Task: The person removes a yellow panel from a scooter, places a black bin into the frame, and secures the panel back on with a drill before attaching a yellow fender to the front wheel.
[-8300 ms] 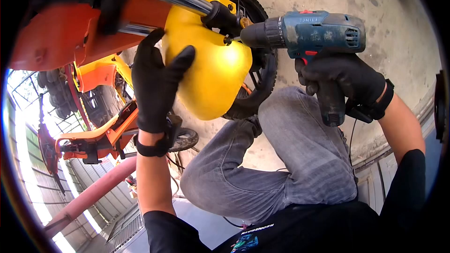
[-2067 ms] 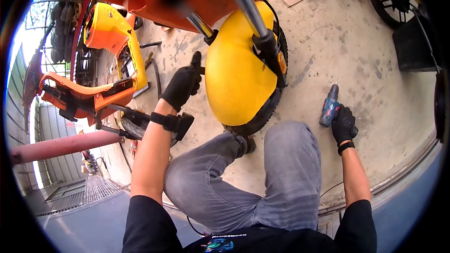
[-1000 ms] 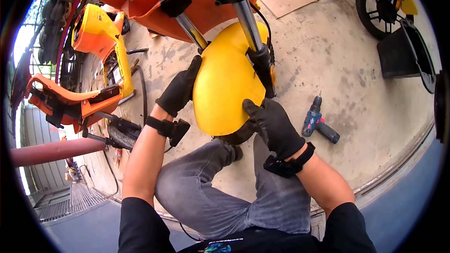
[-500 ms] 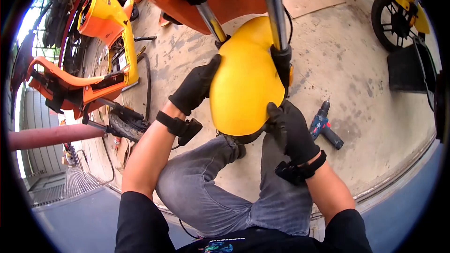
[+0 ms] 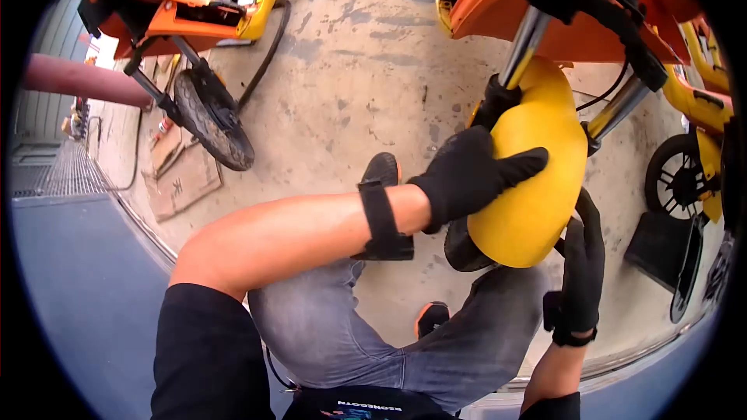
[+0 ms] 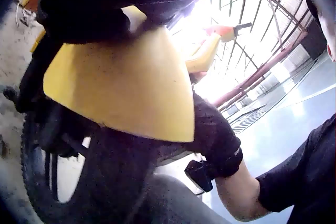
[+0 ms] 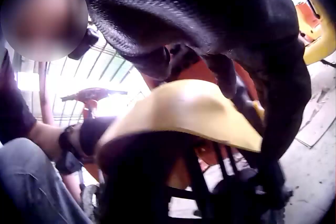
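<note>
A smooth yellow fender (image 5: 537, 179) covers the front wheel (image 5: 464, 249) of an orange motorbike, between two silver fork tubes. At its left side my left hand (image 5: 471, 175), in a black glove, grips it with the thumb laid across the top. My gloved right hand (image 5: 583, 264) is beside the right edge, fingers extended upward; contact there cannot be told. In the left wrist view the fender (image 6: 121, 87) lies below the left glove (image 6: 105, 3). Over the fender (image 7: 184, 106) in the right wrist view, the right glove's (image 7: 210, 19) fingers reach down.
An orange and yellow bike body with its wheel (image 5: 210, 120) stands at the left, by flattened cardboard (image 5: 183, 187) and a red pole (image 5: 85, 82). At the right are a black bin (image 5: 657, 241) and another spoked wheel (image 5: 681, 179). My knees flank the front wheel.
The drill was set on the floor and is now out of view. The head view has swung, placing the fender farther right. My left thumb now crosses its top; my right hand has straightened its fingers.
</note>
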A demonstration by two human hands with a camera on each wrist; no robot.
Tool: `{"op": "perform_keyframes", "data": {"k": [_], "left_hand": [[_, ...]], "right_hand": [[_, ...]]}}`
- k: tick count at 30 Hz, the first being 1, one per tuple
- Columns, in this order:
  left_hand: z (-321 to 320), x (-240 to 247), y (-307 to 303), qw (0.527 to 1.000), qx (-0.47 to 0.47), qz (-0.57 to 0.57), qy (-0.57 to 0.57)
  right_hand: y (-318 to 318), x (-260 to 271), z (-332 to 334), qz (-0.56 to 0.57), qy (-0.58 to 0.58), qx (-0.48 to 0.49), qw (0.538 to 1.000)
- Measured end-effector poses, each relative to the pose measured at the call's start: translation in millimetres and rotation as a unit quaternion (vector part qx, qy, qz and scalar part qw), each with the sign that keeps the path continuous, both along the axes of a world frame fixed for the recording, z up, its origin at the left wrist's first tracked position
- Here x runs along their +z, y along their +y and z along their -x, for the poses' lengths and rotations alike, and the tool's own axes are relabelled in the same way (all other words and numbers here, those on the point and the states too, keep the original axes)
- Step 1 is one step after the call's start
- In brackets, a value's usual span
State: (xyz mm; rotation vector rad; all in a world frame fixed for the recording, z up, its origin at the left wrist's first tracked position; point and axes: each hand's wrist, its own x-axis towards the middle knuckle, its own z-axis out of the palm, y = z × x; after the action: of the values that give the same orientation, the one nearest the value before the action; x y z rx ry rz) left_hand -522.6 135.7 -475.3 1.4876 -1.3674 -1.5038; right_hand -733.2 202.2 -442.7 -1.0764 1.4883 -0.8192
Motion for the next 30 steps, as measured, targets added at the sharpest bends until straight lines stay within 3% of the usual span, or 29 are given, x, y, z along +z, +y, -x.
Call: {"op": "perform_keyframes", "data": {"k": [3, 4, 5, 8, 10, 12, 13, 15, 16, 18, 22, 24, 26, 30], "left_hand": [[16, 12, 7, 0.999, 0.022, -0.021, -0.013], [20, 23, 9, 0.998, 0.017, -0.036, -0.043], [23, 30, 10, 0.996, 0.013, -0.049, -0.074], [41, 2, 20, 0.998, 0.027, 0.05, -0.033], [42, 2, 15, 0.998, 0.013, 0.067, -0.017], [29, 5, 5, 0.99, -0.093, -0.01, -0.104], [14, -15, -4, 0.978, -0.145, 0.127, -0.087], [-7, -42, -22, 0.958, -0.183, 0.211, -0.071], [-15, -45, -31, 0.969, -0.173, 0.159, -0.077], [-56, -19, -57, 0.991, -0.052, -0.08, -0.097], [-34, -38, -89, 0.992, -0.071, -0.094, -0.042], [-16, -40, -96, 0.986, -0.13, -0.103, -0.011], [-5, -37, -91, 0.986, -0.134, -0.101, 0.012], [-2, -35, -84, 0.972, -0.11, -0.142, 0.15]], "right_hand": [[18, 9, -8, 0.129, 0.15, 0.081, 0.977], [21, 7, -10, 0.172, 0.203, 0.115, 0.957], [20, 7, -13, 0.227, 0.32, 0.156, 0.906], [12, -12, -20, 0.245, 0.41, 0.097, 0.873], [9, -24, -13, 0.256, 0.429, 0.09, 0.862], [7, -28, -10, 0.264, 0.416, 0.063, 0.868], [6, -30, -7, 0.262, 0.409, 0.057, 0.872], [5, -28, -1, 0.26, 0.413, 0.055, 0.871], [4, -27, 1, 0.26, 0.41, 0.058, 0.872], [2, -39, 8, 0.266, 0.405, 0.062, 0.873], [-1, -43, 19, 0.253, 0.371, 0.052, 0.892], [0, -42, 22, 0.234, 0.363, 0.049, 0.901], [0, -41, 21, 0.238, 0.4, 0.051, 0.884], [3, -45, 20, 0.204, 0.376, 0.021, 0.904]]}}
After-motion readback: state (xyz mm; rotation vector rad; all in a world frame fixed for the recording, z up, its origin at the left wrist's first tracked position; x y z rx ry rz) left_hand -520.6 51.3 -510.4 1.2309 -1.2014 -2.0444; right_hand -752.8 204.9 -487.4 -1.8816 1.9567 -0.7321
